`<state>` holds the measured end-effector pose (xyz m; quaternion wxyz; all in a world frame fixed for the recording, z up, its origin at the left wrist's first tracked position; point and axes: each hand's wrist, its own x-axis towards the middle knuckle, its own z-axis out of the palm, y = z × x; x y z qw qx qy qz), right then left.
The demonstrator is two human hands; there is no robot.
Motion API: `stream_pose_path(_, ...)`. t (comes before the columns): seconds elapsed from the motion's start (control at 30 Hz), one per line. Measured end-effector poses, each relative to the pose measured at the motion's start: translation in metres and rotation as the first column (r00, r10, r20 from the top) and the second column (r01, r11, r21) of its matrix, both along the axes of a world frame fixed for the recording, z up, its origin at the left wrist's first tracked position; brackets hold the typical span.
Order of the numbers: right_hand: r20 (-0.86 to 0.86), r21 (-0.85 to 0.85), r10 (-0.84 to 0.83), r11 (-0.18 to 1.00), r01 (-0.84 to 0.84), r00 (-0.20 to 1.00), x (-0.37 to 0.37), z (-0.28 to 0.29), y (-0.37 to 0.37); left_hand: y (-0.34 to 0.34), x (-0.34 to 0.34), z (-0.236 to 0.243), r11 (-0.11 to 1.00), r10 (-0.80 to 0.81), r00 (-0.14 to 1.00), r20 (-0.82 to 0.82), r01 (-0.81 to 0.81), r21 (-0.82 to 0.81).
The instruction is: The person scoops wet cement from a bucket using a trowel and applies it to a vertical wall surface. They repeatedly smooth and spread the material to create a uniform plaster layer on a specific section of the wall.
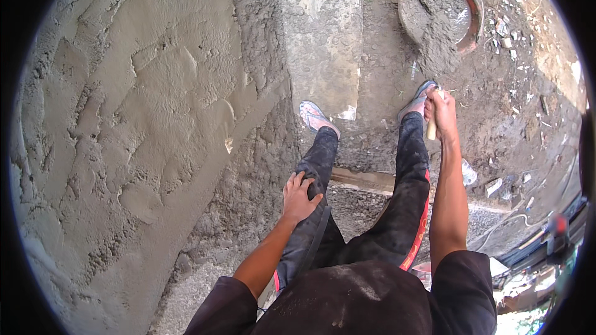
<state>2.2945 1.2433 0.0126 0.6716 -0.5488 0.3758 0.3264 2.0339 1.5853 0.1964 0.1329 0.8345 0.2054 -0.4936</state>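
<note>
My left hand [299, 196] rests on my left knee, fingers spread over the dark trouser cloth, holding nothing. My right hand [441, 113] is closed around the pale wooden handle of a trowel [431, 129], above my right foot. The trowel's blade is hard to make out against the grey mortar beyond my fist. Just past it, a round bucket [477, 18] with a wire bail leans toward me. Wet mortar [437, 46] fills part of it and reaches over its near rim.
Wet grey mortar [167, 93] covers a wide area at my left, smooth in places and ridged in others. A flat board [323, 37] lies ahead between my sandalled feet. Scraps and pale debris [503, 40] litter the dirt at the right. A wooden strip [363, 178] lies behind my feet.
</note>
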Motion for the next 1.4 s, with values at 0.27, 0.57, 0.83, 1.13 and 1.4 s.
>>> stream_pose_path(0.27,0.248,-0.9,0.264,0.419,0.121,0.932,-0.099,-0.129,0.151,0.056,-0.041,-0.022,0.989,0.131,0.987,0.095,-0.137,0.055)
stream_pose_path(0.57,-0.001,-0.653,0.471,0.668,-0.357,0.882,-0.129,-0.017,0.316,0.055,-0.053,-0.028,0.971,0.235,0.958,0.165,-0.237,-0.005)
stream_pose_path(0.83,-0.352,-0.895,0.835,-0.168,-0.414,0.424,0.085,-0.021,-0.07,0.025,-0.041,-0.026,0.973,0.224,0.963,0.151,-0.231,0.024)
stream_pose_path(1.13,-0.164,-0.249,0.688,0.665,-0.704,0.707,0.163,-0.173,-0.051,-0.051,-0.028,-0.052,0.983,0.102,0.982,0.158,-0.124,0.136)
stream_pose_path(1.4,0.109,-0.046,0.426,0.905,-0.424,0.898,0.097,-0.121,-0.083,-0.06,-0.017,-0.048,0.984,-0.014,0.993,0.12,-0.008,0.179)
